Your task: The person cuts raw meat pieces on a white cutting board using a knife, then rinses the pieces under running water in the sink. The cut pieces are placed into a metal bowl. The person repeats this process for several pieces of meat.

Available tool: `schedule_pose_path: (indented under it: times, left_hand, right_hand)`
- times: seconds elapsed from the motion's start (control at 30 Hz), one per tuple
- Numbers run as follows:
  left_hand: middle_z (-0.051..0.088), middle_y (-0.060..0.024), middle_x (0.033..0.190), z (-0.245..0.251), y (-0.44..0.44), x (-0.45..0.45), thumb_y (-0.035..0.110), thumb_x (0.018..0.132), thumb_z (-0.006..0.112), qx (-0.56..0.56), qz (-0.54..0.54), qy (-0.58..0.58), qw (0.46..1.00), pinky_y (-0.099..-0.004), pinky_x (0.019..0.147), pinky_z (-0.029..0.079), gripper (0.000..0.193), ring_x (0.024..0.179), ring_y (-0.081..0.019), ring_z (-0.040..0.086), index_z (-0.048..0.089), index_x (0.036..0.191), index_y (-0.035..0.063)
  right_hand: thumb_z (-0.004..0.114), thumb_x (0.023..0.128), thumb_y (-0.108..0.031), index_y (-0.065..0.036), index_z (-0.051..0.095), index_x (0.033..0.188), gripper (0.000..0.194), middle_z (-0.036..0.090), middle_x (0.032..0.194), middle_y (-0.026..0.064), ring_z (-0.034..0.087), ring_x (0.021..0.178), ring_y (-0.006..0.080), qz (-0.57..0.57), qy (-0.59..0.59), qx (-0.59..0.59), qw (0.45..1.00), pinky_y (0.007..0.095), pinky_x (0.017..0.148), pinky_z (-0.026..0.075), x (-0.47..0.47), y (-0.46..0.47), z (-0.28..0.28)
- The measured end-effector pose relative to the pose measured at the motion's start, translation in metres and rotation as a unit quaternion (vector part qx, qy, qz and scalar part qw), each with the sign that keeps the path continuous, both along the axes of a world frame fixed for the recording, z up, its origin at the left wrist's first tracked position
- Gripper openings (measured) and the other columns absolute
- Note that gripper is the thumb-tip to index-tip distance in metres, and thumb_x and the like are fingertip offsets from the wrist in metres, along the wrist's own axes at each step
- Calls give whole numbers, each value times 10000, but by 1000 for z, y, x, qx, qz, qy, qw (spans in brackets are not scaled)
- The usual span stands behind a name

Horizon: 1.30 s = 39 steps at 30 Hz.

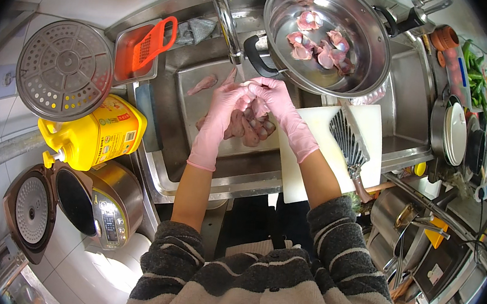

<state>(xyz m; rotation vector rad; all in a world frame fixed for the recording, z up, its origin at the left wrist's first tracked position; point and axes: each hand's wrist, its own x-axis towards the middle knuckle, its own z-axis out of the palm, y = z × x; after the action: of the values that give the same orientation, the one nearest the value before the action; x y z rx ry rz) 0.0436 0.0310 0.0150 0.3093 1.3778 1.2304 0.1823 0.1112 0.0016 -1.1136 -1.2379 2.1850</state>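
Both my hands wear pink gloves and meet over the left sink basin, just below the faucet (227,23). My left hand (229,100) and my right hand (271,95) grip one piece of raw poultry (258,107) between them; the fingers partly hide it. Below them, more raw poultry pieces (251,135) lie heaped in a metal tray (192,134) in the basin, and a single piece (202,84) lies apart at its upper left. Several raw pieces (309,20) rest in a large steel pot (376,72) to the upper right.
A white cutting board (304,158) bears a slotted dark metal tool (348,138) with a brown handle. At the left are a red grater (155,44), a perforated steamer plate (64,71), a yellow jug (118,131) and an open rice cooker (120,197). Stacked plates (454,132) stand right.
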Motion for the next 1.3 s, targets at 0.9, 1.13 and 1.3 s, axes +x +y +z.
schedule_pose_path:
  times: [0.9,1.13,1.3]
  left_hand:
    - [665,-89,842,6,-1,5,81,877,548,91,20,-102,990,-260,679,501,135,712,-138,616,637,939,0]
    - [672,-116,902,-1,0,12,92,879,557,87,42,-60,993,-275,698,506,155,751,-158,627,639,965,-8]
    - [671,-120,902,-2,-3,10,72,865,563,118,35,-91,988,-280,703,504,131,763,-160,626,635,937,-10]
  right_hand:
    - [685,858,-148,2,687,962,183,666,777,40,573,589,105,-61,21,-30,997,237,522,458,3,9,2]
    - [690,853,-153,0,684,940,176,670,776,59,584,572,119,-90,52,-11,995,246,493,463,0,8,-4]
    - [697,847,-157,-3,676,952,187,670,778,60,590,570,126,-77,54,-45,995,251,488,464,1,9,-1]
